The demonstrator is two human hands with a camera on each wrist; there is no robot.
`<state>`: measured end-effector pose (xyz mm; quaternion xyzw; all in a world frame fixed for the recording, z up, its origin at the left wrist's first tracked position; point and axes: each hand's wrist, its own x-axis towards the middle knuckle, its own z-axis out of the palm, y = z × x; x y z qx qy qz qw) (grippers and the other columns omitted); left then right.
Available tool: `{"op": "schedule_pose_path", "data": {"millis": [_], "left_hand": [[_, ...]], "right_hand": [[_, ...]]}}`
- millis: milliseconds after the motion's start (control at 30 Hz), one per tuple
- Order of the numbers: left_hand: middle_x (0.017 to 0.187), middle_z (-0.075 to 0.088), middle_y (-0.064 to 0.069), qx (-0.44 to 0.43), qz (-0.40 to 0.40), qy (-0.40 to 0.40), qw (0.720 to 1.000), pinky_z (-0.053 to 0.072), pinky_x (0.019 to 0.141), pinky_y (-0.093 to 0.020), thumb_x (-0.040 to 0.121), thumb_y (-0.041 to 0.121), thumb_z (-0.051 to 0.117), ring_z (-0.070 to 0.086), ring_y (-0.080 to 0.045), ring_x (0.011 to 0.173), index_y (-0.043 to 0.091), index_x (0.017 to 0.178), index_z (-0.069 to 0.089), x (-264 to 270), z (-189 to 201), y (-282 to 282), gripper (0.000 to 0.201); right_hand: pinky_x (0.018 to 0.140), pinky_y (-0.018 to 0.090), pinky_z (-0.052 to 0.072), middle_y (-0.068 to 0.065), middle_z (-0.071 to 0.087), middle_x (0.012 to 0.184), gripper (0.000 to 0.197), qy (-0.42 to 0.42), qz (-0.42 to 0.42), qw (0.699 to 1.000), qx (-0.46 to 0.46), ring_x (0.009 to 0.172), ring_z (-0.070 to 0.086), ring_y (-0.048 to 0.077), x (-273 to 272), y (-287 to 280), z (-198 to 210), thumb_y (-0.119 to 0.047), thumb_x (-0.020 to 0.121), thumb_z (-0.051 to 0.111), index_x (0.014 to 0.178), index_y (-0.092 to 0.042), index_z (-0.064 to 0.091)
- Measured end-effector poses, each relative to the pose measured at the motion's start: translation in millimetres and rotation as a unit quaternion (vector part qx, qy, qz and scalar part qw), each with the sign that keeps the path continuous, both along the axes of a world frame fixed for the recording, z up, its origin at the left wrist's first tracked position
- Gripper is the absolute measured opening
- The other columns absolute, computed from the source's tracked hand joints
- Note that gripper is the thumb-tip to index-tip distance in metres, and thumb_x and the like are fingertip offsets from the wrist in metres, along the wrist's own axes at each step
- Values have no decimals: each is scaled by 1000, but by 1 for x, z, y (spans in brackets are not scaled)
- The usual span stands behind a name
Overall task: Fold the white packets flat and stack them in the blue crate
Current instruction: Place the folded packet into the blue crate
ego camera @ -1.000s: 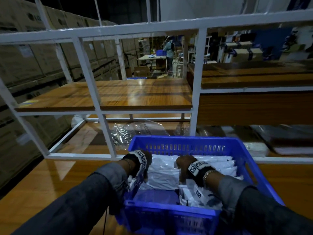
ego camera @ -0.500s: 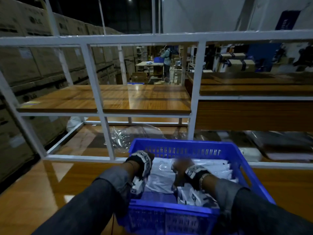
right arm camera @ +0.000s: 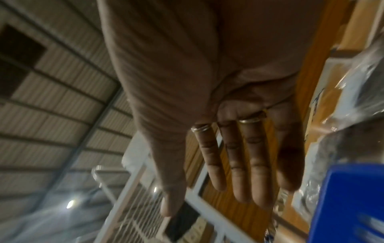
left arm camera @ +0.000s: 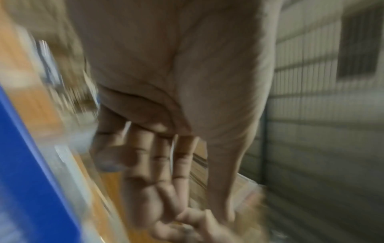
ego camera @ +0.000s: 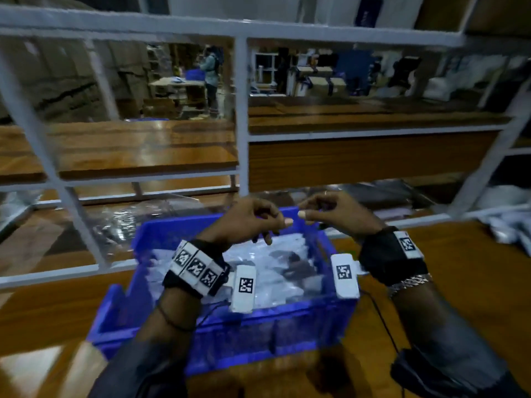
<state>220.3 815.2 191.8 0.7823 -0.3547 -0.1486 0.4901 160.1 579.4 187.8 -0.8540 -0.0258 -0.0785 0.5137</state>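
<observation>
The blue crate (ego camera: 230, 326) stands on the wooden table in front of me, with white packets (ego camera: 273, 271) lying flat inside it. Both hands hover above the crate's far rim, thumbs almost meeting. My left hand (ego camera: 258, 222) has loosely curled fingers and holds nothing. My right hand (ego camera: 330, 214) is the same, relaxed and empty. The left wrist view shows my left hand (left arm camera: 158, 164) with nearly straight fingers beside the crate wall (left arm camera: 20, 164). My right hand (right arm camera: 239, 156), in its wrist view, has straight fingers with rings, next to the crate corner (right arm camera: 343, 197).
A white metal shelf frame (ego camera: 241, 116) with wooden shelves (ego camera: 143, 150) rises behind the crate. Crumpled clear plastic (ego camera: 138, 222) lies behind the crate on the left. More white packets (ego camera: 505, 225) lie at the far right. A person (ego camera: 211, 73) stands far off.
Both hands have lifted out of the crate, off the packets, and now hover above its far rim. The head view has tilted down and shifted.
</observation>
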Motion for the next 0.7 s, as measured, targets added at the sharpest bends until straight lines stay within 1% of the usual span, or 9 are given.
{"op": "schedule_pose_path", "data": {"millis": [67,133,200,267,333,400,433,500,700], "left_hand": [[74,73,-12,-37,-40,11,998,43,51,-30,90,24,77,67,-24,62,-1,89,71,-27,-2,-43,26],[70,71,-11,-48,-81,19,995,43,52,-32,91,19,75,65,-26,61,-2,89,70,-55,-10,-91,21],[68,70,-7,-52,-109,30,992,43,54,-33,92,16,75,63,-22,58,-1,89,70,-82,-23,-141,18],[67,69,-4,-50,-118,50,990,44,55,-32,91,17,75,62,-18,55,-3,89,69,-108,-40,-191,21],[71,71,-6,-39,-118,69,990,45,54,-30,91,21,75,62,-18,55,-5,91,69,-134,-54,-243,27],[75,72,-8,-17,-117,93,989,45,53,-29,92,22,74,63,-18,58,-7,94,68,-158,-69,-293,30],[76,72,-9,-4,-124,104,987,45,53,-28,92,21,73,63,-18,59,-8,95,67,-169,-77,-316,30],[78,72,-9,17,-143,126,981,44,53,-28,92,20,73,62,-18,61,-4,96,69,-186,-93,-357,25],[80,71,-9,37,-151,166,974,45,53,-26,90,25,75,62,-16,63,-8,101,67,-220,-115,-460,35]], "right_hand": [[71,37,59,15,76,96,30,12,-42,996,77,88,74,21,-41,-39,-10,-20,82,81,105,-4,73],[68,34,59,14,75,94,28,7,-93,984,151,84,73,22,-79,-77,-29,-12,84,78,107,2,71],[67,32,59,15,72,93,26,5,-148,967,210,81,69,24,-115,-115,-54,-9,85,76,106,5,69],[69,35,57,17,74,95,22,14,-197,945,259,82,69,29,-152,-151,-84,-18,84,79,97,-3,70],[72,38,55,19,76,97,19,23,-259,917,302,84,71,31,-187,-188,-113,-25,83,81,87,-10,69],[65,32,54,17,76,94,17,25,-311,887,340,79,70,28,-217,-224,-136,-25,85,80,82,-13,69],[61,30,53,15,75,91,16,28,-331,873,357,76,69,25,-232,-241,-145,-25,86,79,82,-14,69],[58,28,50,10,73,88,16,35,-360,854,374,74,67,21,-259,-273,-156,-25,87,78,85,-13,68],[62,30,51,8,76,90,17,28,-412,832,370,75,69,18,-326,-367,-166,-27,89,76,92,-12,69]]}}
